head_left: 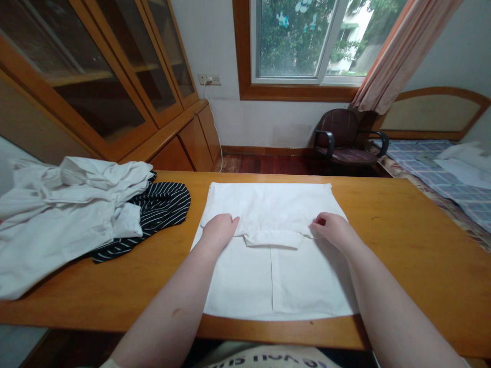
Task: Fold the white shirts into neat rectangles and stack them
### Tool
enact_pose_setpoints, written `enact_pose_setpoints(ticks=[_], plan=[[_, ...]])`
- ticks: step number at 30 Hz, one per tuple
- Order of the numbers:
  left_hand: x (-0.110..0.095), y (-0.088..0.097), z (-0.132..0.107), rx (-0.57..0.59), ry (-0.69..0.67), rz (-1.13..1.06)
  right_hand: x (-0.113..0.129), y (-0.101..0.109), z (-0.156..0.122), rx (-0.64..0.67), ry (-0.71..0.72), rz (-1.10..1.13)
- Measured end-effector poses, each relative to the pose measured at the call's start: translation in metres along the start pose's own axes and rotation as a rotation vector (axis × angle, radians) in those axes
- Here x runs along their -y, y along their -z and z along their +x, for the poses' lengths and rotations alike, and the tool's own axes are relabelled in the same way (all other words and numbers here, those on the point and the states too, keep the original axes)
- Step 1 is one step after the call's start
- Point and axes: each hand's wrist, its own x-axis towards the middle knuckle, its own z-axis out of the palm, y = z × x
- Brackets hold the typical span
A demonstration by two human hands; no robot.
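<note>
Right hand (333, 228) on shirt (276, 278), collar (273, 238) away

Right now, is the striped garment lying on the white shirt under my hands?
No, the striped garment lies left of the white shirt, apart from it, partly under a pile of white clothes.
</note>
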Motion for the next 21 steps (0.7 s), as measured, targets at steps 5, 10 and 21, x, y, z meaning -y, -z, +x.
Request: enact_pose_setpoints(ticks=[5,10,21], plan=[[0.021,0.012,0.008,-0.279,0.062,0.042,-0.033,0.010,0.013,-0.353,-0.227,-0.104],[0.059,0.034,0.021,-0.080,0.298,0.031,-0.061,0.012,0.024,-0.185,-0.435,0.014],[0.079,0.028,0.035,-0.093,0.289,-0.152,-0.066,0.009,0.030,-0.086,-0.460,0.054]])
